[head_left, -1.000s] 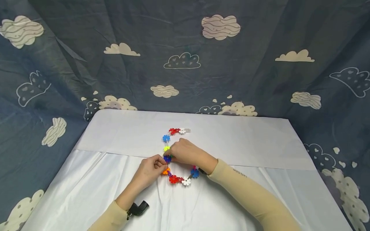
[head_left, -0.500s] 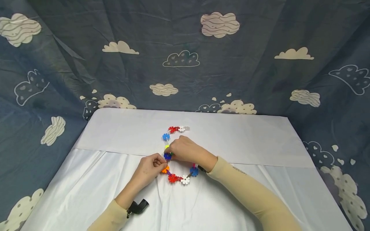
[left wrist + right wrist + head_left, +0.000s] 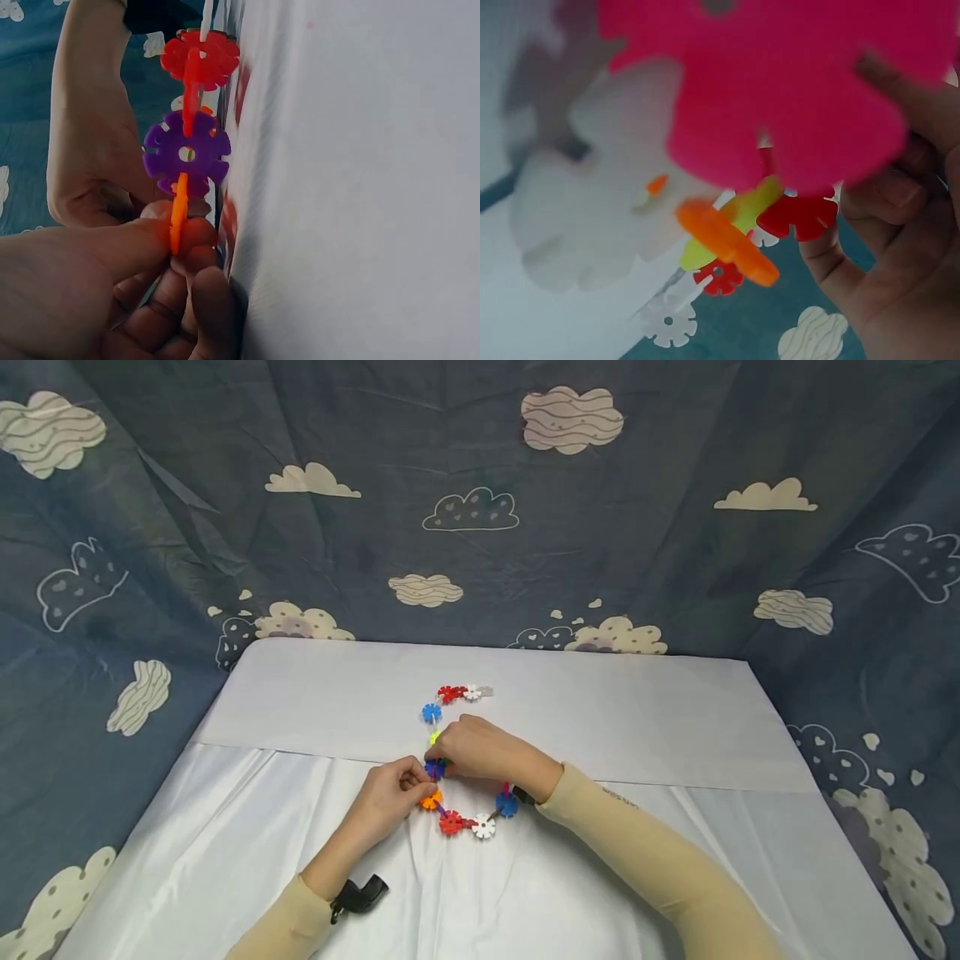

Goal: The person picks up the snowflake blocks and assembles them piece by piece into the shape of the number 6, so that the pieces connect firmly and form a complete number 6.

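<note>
A chain of slotted plastic flower discs lies on the white-covered table. My left hand (image 3: 390,795) pinches an orange disc (image 3: 179,214) between thumb and fingers; it is slotted into a purple disc (image 3: 187,154), followed by a red one (image 3: 201,58). Across the chain, my right hand (image 3: 483,752) grips the dark blue disc (image 3: 435,769) at its fingertips, close to the left hand. Part of a green disc shows there, mostly covered by the fingers. A large pink disc (image 3: 780,97) fills the top of the right wrist view, blurred and near the camera.
Away from the hands, the chain curves past a light blue disc (image 3: 431,713) to a red disc (image 3: 450,694) and a white one (image 3: 472,692). Nearer, it bends through a white disc (image 3: 483,826) to a blue one (image 3: 507,804). A cloud-patterned curtain (image 3: 480,560) stands behind the table.
Both hands stay at nearly the same place on the chain, with only slight finger movement around the orange and dark blue discs. The head view has shifted slightly.
</note>
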A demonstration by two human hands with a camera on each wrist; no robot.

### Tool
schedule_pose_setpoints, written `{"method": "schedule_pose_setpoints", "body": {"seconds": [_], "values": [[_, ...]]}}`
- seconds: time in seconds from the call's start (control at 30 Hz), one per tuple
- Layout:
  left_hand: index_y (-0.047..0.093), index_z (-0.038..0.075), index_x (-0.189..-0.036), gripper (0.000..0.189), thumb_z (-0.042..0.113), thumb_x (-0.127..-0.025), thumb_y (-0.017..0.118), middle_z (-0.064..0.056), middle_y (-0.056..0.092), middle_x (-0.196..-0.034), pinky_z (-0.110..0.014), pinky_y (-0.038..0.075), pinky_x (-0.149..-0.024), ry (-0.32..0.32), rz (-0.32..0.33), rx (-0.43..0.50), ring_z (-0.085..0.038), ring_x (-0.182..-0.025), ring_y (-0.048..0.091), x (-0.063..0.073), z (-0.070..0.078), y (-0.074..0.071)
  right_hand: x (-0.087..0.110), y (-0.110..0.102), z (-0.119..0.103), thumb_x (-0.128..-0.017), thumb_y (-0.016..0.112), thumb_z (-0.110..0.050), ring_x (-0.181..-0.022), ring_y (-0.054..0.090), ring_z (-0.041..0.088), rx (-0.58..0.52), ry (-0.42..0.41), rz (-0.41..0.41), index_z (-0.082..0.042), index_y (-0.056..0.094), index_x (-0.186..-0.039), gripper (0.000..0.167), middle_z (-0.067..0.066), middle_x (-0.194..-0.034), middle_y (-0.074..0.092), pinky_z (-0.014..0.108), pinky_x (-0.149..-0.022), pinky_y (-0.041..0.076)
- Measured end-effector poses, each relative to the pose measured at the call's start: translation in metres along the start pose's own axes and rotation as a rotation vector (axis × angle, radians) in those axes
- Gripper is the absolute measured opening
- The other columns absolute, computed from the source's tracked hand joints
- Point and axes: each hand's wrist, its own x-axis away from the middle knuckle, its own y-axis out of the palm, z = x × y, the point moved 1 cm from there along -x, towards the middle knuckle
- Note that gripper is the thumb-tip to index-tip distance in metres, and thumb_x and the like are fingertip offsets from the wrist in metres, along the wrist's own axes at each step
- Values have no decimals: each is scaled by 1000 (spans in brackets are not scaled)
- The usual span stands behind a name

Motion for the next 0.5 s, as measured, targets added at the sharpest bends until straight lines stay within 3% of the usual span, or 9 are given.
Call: {"method": "schedule_pose_setpoints", "body": {"seconds": [0.2, 0.33, 0.43, 0.5], "values": [[69, 17, -84, 15, 15, -94, 81, 6, 71, -74, -21, 41, -58, 33, 23, -68, -8, -65, 56, -2, 0, 2, -1, 2, -4, -100, 76, -25, -65, 53, 7, 65, 26, -19, -26, 81, -108, 9, -13, -86, 78, 24, -63, 33], [70, 18, -85, 14, 16, -93, 81, 6, 70, -72, -22, 41, -58, 30, 45, -123, -8, -63, 55, -1, 2, 0, 4, -2, -4, -100, 76, -25, -63, 50, 7, 75, 52, -13, -25, 78, -128, 28, -7, -86, 80, 25, -64, 35], [71, 19, -88, 12, 20, -93, 82, 6, 69, -73, -23, 42, -59, 3, 24, -131, -9, -65, 56, 0, 4, -2, 10, -6, 3, -98, 79, -26, -61, 48, 6, -20, 97, 10, -23, 74, -134, 37, -4, -87, 80, 23, -65, 41], [71, 18, -92, 12, 24, -94, 81, 5, 69, -75, -24, 43, -61, -19, 1, -136, -10, -67, 57, 0, 6, -8, 14, -9, 10, -98, 78, -27, -60, 50, 7, -122, 174, 39, -21, 76, -129, 32, -4, -87, 79, 24, -64, 46]]}}
